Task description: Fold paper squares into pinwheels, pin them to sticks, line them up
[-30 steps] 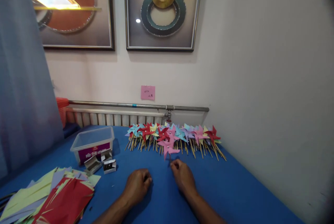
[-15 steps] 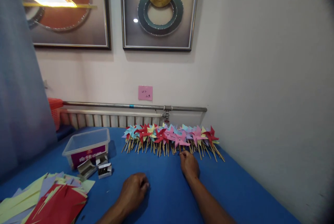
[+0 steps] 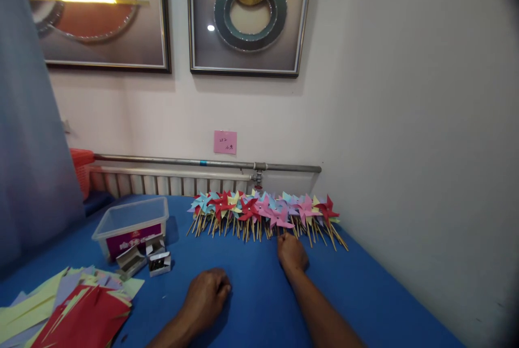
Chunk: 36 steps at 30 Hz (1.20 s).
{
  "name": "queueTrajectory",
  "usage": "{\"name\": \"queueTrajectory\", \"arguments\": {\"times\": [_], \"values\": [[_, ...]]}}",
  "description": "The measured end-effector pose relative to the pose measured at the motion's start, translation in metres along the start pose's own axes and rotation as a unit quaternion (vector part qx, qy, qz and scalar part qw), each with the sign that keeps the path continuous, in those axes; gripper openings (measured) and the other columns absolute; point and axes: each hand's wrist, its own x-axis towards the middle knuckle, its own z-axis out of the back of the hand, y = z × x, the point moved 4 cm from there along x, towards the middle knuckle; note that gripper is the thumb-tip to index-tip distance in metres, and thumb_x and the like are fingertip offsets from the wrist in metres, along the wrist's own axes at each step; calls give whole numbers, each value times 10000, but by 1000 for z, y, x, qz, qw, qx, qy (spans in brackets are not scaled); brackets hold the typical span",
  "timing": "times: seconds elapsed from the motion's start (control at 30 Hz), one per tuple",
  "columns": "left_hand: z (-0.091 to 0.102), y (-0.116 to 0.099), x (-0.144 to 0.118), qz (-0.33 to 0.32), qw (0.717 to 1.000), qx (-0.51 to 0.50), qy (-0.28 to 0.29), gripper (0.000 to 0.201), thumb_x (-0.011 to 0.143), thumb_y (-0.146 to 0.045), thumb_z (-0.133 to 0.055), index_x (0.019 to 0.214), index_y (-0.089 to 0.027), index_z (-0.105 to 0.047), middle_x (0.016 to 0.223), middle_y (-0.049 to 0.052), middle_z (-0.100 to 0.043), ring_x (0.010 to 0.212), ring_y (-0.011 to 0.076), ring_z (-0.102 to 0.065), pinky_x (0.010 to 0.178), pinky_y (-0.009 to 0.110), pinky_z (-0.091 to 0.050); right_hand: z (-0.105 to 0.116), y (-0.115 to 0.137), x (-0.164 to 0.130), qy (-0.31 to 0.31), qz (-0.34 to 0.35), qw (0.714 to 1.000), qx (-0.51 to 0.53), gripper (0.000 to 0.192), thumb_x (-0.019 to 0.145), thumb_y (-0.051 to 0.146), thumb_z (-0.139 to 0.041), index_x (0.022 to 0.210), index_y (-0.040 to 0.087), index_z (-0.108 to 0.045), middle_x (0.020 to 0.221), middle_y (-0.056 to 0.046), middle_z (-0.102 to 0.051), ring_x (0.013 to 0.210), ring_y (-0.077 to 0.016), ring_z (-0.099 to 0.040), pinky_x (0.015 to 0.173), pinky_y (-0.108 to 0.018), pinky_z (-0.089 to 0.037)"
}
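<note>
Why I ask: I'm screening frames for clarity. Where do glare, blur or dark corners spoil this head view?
Head view: yellow ceiling-light glare crosses the left framed glass picture; a small glint marks the middle framed ring picture; the grey curtain is soft at the left edge; right corners darken; the row of coloured paper pinwheels and right hand stay fairly sharp.

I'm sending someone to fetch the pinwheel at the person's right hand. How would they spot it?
On the blue table, a row of pinwheels lies along the far wall. The pink pinwheel sits at its front edge, just beyond the right hand, nearer than its neighbours.
</note>
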Motion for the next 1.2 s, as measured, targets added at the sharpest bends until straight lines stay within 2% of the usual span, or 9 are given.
{"name": "queueTrajectory", "arguments": {"times": [0.2, 0.4, 0.5, 0.6, 0.77, 1.03, 1.2], "values": [[2, -1, -1, 7, 1000, 8, 6, 166, 879, -175, -553, 816, -192, -706, 857, 8, -730, 815, 143, -635, 722, 247, -343, 1, 1, -3, 7, -7, 1000, -5, 305, 972, 335, -490, 1023, 228, -770, 1058, -162, -783, 1025, -284, -739, 803, -359, -511], [0, 1, 0, 2, 1000, 9, 6, 166, 871, -165, -554, 814, -199, -706, 865, 4, -734, 827, 142, -641, 728, 245, -343, 5, 2, -6, 17, -6, 1000, 10, 299, 973, 399, -510, 1048, 260, -764, 1061, -121, -788, 1008, -258, -740, 784, -329, -498], [-1, 1, 1, -1, 1000, 12, 10, 166, 871, -170, -556, 824, -201, -713, 882, 8, -739, 839, 148, -644, 730, 250, -345, 8, 2, -6, 19, -11, 999, 26, 339, 977, 472, -492, 1066, 283, -759, 1055, -88, -795, 991, -250, -741, 754, -312, -491], [-1, 1, 1, -3, 1000, 11, 9, 167, 872, -172, -555, 823, -198, -712, 877, 9, -739, 838, 149, -645, 728, 254, -348, 11, 1, -7, 16, -25, 999, 35, 428, 998, 524, -419, 1060, 278, -763, 1033, -98, -795, 975, -261, -741, 728, -316, -486], [1, -1, 0, -2, 1000, 11, 7, 177, 875, -174, -547, 820, -193, -715, 869, 13, -737, 829, 149, -645, 729, 255, -357, 13, 1, -4, 3, -45, 998, 38, 513, 1029, 486, -320, 1027, 239, -770, 1074, -146, -781, 988, -274, -732, 740, -329, -487], [3, -4, -2, 1, 1000, 20, 15, 167, 882, -166, -551, 840, -194, -710, 886, 17, -737, 839, 151, -644, 738, 257, -356, 13, -3, 5, -5, -72, 996, 59, 517, 1012, 511, -345, 973, 236, -781, 1033, -159, -780, 940, -288, -738, 698, -337, -487], [3, -5, -3, -6, 1000, 15, 11, 173, 886, -159, -542, 813, -188, -697, 868, 18, -729, 833, 148, -641, 735, 250, -354, 10, -9, 6, -19, -59, 994, 90, 473, 1015, 472, -364, 1006, 231, -772, 1029, -127, -783, 927, -263, -720, 683, -314, -455]]}}
